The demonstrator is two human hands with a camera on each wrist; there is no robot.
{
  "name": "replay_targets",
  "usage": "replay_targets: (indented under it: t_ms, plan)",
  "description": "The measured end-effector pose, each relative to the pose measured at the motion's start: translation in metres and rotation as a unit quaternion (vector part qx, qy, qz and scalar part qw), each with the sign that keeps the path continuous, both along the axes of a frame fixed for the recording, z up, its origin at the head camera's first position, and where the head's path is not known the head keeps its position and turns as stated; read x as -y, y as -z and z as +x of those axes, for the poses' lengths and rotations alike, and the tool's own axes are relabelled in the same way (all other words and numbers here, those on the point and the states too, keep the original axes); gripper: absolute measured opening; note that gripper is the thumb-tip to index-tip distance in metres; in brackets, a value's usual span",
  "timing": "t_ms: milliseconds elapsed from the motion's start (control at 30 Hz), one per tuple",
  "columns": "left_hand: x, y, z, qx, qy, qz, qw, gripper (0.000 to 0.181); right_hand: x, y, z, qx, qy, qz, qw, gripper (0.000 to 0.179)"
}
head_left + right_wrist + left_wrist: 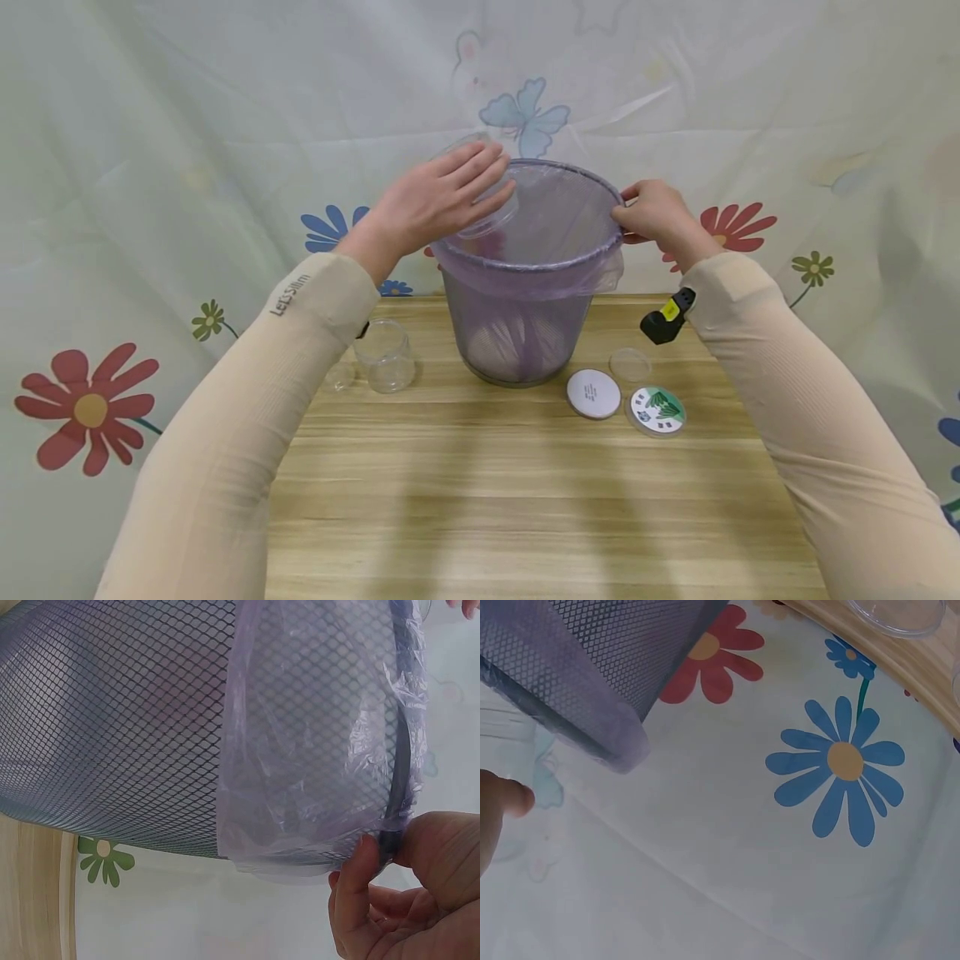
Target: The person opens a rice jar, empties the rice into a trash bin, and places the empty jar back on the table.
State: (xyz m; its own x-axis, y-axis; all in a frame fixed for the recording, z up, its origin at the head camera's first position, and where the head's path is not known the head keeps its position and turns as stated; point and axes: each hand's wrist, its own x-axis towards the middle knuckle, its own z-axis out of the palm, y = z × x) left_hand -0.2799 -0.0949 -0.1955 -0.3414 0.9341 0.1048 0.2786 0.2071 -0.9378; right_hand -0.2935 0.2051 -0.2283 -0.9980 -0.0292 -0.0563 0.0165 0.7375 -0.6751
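A mesh trash bin (517, 333) stands at the back of the wooden table, lined with a thin purple plastic bag (525, 279) folded over its rim. My left hand (453, 192) holds a clear plastic jar (491, 221) tilted at the bin's left rim, its lower end over the opening. In the left wrist view my thumb (506, 796) lies against the clear jar (506, 742). At the opposite side, my right hand (660, 212) pinches the bin's rim and the bag, thumb on one side and fingers on the other, as the right wrist view shows.
Left of the bin stands another clear jar (387, 367), with a small clear round piece (340, 377) beside it. To the right lie a white disc (593, 393), a green-and-white labelled lid (657, 410) and a clear lid (630, 364). A flowered curtain (225, 167) hangs behind.
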Motion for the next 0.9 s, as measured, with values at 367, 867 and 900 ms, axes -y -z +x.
replay_targets:
  t_ms: [367,867,900]
  plan:
    - [0.001,0.003,0.000,0.009,-0.025,0.008,0.9996,0.081,0.000,0.001,0.000,0.002,0.004,-0.009,0.9999,0.055]
    - [0.011,0.007,-0.001,0.135,-0.084,0.184,0.9700,0.080,0.001,0.003,-0.001,-0.003,0.012,-0.020,0.9997,0.053]
    - [0.012,0.007,-0.001,0.138,-0.085,0.198,0.9667,0.078,0.000,0.004,-0.002,-0.003,0.012,-0.021,0.9997,0.054]
